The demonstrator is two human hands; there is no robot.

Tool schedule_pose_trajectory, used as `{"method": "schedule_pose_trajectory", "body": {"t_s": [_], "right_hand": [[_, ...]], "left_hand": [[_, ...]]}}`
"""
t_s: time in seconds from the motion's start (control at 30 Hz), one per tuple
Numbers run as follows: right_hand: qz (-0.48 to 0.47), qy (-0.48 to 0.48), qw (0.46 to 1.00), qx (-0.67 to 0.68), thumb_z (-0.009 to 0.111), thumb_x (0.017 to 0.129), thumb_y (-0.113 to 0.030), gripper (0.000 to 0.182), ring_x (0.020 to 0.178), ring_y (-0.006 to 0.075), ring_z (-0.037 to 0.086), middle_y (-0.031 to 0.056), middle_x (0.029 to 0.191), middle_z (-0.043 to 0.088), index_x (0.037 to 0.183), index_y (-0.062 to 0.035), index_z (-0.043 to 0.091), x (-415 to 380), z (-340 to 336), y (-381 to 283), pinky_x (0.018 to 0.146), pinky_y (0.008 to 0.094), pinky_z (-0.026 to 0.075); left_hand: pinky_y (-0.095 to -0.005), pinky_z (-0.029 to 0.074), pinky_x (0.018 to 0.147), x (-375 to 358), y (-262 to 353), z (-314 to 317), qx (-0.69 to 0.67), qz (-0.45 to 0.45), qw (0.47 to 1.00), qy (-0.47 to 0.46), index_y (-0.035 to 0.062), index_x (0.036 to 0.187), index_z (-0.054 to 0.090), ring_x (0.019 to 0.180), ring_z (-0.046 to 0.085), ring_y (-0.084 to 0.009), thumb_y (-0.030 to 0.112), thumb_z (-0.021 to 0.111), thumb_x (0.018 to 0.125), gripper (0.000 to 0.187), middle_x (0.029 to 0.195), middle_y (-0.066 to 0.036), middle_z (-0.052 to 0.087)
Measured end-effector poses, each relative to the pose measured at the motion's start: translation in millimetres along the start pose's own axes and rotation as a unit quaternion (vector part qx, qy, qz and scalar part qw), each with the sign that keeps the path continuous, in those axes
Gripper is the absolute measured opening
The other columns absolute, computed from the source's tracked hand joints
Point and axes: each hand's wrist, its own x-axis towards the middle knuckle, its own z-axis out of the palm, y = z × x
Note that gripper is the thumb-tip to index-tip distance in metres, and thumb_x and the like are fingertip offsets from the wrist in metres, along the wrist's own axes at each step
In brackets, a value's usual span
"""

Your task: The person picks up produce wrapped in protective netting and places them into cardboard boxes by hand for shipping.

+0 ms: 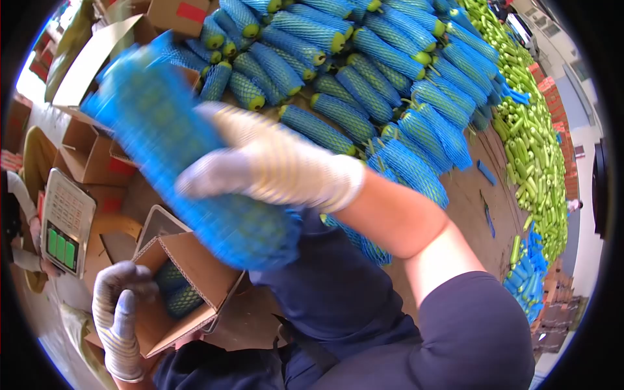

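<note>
My right hand (pixel 260 153), in a striped white glove, grips a long green gourd in a blue foam net sleeve (pixel 208 188). The gourd is tilted and smeared by motion, held up above an open cardboard box (pixel 201 263). Inside that box lie several netted gourds (pixel 179 292), partly hidden by the walls. Beside the box's left side is my left hand (pixel 120 318), gloved too, its fingers bent and its thumb apart, with nothing visible in it.
Many netted gourds (pixel 370 91) lie in rows on the floor ahead. A heap of bare green gourds (pixel 523 149) runs along the right. At left, a scale with a green display (pixel 65 227) stands near another person's hand (pixel 49 266). More cardboard boxes (pixel 94 153) sit at far left.
</note>
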Motion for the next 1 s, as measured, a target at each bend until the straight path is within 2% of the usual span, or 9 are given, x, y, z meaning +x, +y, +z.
{"method": "schedule_pose_trajectory", "body": {"t_s": [0.1,0.23,0.3,0.43,0.57,0.63,0.7,0.87,1.0], "right_hand": [[-0.102,-0.029,0.994,0.016,0.078,0.069,-0.033,0.066,0.093,0.0316,0.064,0.0175,0.099,0.066,0.122,-0.0011,0.053,17,21,19,0.086,0.0366,0.049],[-0.292,0.167,0.845,-0.416,0.077,0.064,-0.028,0.066,0.095,0.0436,0.063,0.0276,0.098,0.064,0.118,-0.0025,0.050,27,-60,32,0.081,0.0474,0.051],[-0.106,0.275,0.754,-0.587,0.075,0.066,-0.031,0.072,0.103,0.0409,0.062,0.0247,0.109,0.063,0.126,-0.0020,0.048,17,-108,73,0.089,0.0461,0.051],[0.223,0.146,0.746,-0.610,0.074,0.068,-0.043,0.079,0.113,0.0372,0.060,0.0245,0.123,0.060,0.128,0.0007,0.050,-23,-181,158,0.099,0.0436,0.048],[0.236,0.104,0.774,-0.579,0.077,0.066,-0.050,0.082,0.112,0.0358,0.061,0.0256,0.117,0.062,0.127,0.0005,0.053,-38,-257,204,0.097,0.0415,0.050],[0.228,0.262,0.671,-0.655,0.078,0.068,-0.051,0.084,0.113,0.0358,0.061,0.0240,0.118,0.061,0.129,-0.0004,0.052,-45,-298,206,0.095,0.0433,0.051],[0.411,0.265,0.574,-0.656,0.081,0.069,-0.044,0.086,0.119,0.0373,0.057,0.0221,0.127,0.056,0.136,-0.0034,0.046,-53,-324,209,0.098,0.0464,0.049],[0.450,0.242,0.464,-0.723,0.085,0.065,-0.040,0.089,0.117,0.0318,0.059,0.0174,0.129,0.055,0.134,-0.0038,0.043,-56,-343,245,0.095,0.0419,0.051],[0.472,0.183,0.508,-0.697,0.082,0.069,-0.034,0.081,0.117,0.0323,0.060,0.0202,0.129,0.056,0.133,-0.0033,0.043,-43,-323,197,0.094,0.0426,0.052]], "left_hand": [[-0.0332,0.047,0.095,-19,-5,8,-0.020,0.051,0.998,0.020,0.0001,0.136,0.047,0.105,0.060,-0.0193,0.038,0.066,0.094,0.060,0.122,-0.012,0.060],[-0.0358,0.045,0.099,-45,-41,-17,0.007,0.035,0.998,0.046,0.0015,0.144,0.040,0.109,0.059,-0.0206,0.037,0.067,0.093,0.068,0.127,-0.012,0.058],[-0.0357,0.044,0.098,-45,-47,-10,0.033,0.053,0.996,0.058,0.0016,0.148,0.036,0.105,0.056,-0.0184,0.033,0.056,0.098,0.062,0.127,-0.012,0.055],[-0.0326,0.041,0.101,-34,-61,-9,0.073,-0.006,0.996,0.052,0.0041,0.152,0.031,0.107,0.054,-0.0176,0.029,0.058,0.097,0.066,0.128,-0.011,0.052],[-0.0352,0.039,0.102,-24,-83,5,0.108,-0.044,0.991,0.065,0.0052,0.154,0.025,0.108,0.054,-0.0200,0.033,0.060,0.096,0.073,0.129,-0.012,0.052],[-0.0367,0.039,0.103,-20,-80,13,0.130,-0.056,0.988,0.068,0.0042,0.154,0.024,0.109,0.055,-0.0217,0.033,0.060,0.096,0.074,0.130,-0.013,0.052],[-0.0376,0.039,0.103,-10,-76,22,0.137,-0.033,0.988,0.069,0.0028,0.154,0.024,0.111,0.056,-0.0229,0.034,0.059,0.097,0.074,0.128,-0.013,0.055],[-0.0438,0.033,0.112,-12,-69,37,0.114,-0.146,0.982,0.021,0.0079,0.155,0.022,0.132,0.045,-0.0285,0.023,0.052,0.102,0.063,0.147,-0.014,0.043],[-0.0382,0.041,0.103,-19,-77,35,0.120,-0.056,0.989,0.059,0.0016,0.153,0.024,0.112,0.057,-0.0241,0.037,0.057,0.098,0.073,0.121,-0.014,0.060]]}}
